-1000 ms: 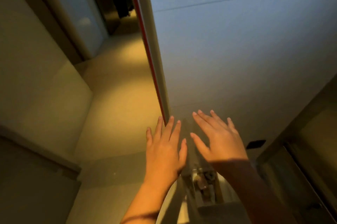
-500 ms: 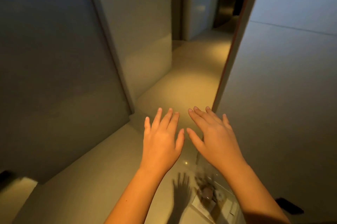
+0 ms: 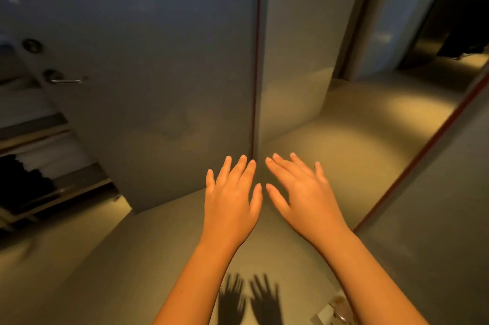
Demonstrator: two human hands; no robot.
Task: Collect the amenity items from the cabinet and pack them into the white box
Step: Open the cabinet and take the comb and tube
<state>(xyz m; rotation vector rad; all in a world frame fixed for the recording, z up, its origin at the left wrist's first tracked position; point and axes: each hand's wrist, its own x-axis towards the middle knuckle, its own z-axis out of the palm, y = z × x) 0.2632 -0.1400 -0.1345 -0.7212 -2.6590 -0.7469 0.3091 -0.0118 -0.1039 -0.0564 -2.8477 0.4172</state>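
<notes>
My left hand (image 3: 232,197) and my right hand (image 3: 299,192) are stretched out in front of me, palms down, side by side, fingers spread and empty. They hover above a beige floor (image 3: 344,144), which carries their shadows. At the far left, open shelves (image 3: 45,165) hold folded white and dark fabric. A corner of a white box (image 3: 334,312) with small items in it shows at the bottom right, partly hidden by my right forearm.
A grey door (image 3: 148,73) with a metal lever handle (image 3: 63,80) stands open ahead, its edge lined in red. A second grey panel (image 3: 434,218) with a red edge rises on the right. A dim corridor (image 3: 449,33) opens at the back right.
The view has swung left: the grey door and the shelves have come into sight, and the white box has slid to the bottom right. Both hands stay outstretched and empty.
</notes>
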